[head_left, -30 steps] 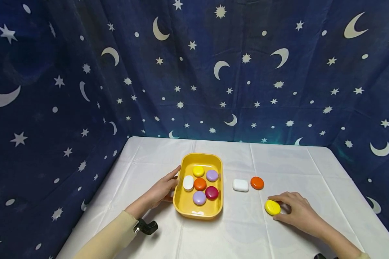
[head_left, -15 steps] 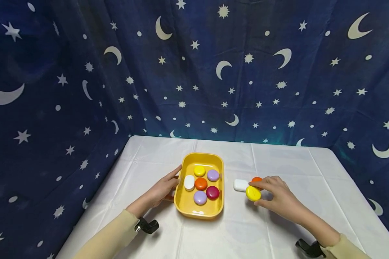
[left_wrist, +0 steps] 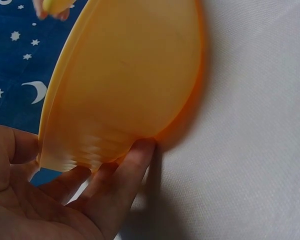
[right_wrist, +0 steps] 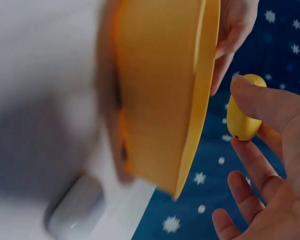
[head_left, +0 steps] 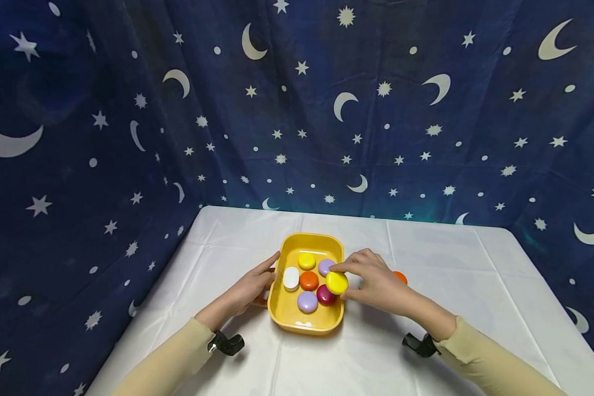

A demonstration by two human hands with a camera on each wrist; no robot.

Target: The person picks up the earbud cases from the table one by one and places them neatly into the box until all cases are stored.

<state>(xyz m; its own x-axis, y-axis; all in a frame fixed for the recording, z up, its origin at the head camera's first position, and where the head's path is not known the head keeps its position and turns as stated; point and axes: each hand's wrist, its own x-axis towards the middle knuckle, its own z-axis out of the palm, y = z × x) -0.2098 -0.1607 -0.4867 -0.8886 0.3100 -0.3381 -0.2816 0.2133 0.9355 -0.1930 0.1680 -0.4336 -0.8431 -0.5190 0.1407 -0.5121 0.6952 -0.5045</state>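
My right hand point(head_left: 378, 283) pinches a glossy yellow rounded disc point(head_left: 336, 282) between thumb and fingers, over the right side of a yellow tray point(head_left: 304, 325). In the right wrist view the thumb lies on one face of the disc point(right_wrist: 244, 117), and the last fingers stay off it. My left hand point(head_left: 247, 286) rests against the tray's left outer wall; its fingers press that wall point(left_wrist: 125, 75) in the left wrist view. Inside the tray lie another yellow disc point(head_left: 306, 261), a white oval piece point(head_left: 291, 279), an orange one point(head_left: 309, 281), a dark red one point(head_left: 325, 296) and two lilac ones point(head_left: 307, 302).
On the white-covered table point(head_left: 247, 357), right of the tray, an orange piece point(head_left: 401, 277) shows partly behind the right hand. A white rounded block point(right_wrist: 80, 205) lies beside the tray. A dark blue star-and-moon curtain point(head_left: 297, 110) hangs behind and at the sides.
My right hand has carried the yellow disc leftward, from the table's right side past the white and orange pieces to over the tray. The left hand has stayed at the tray's wall.
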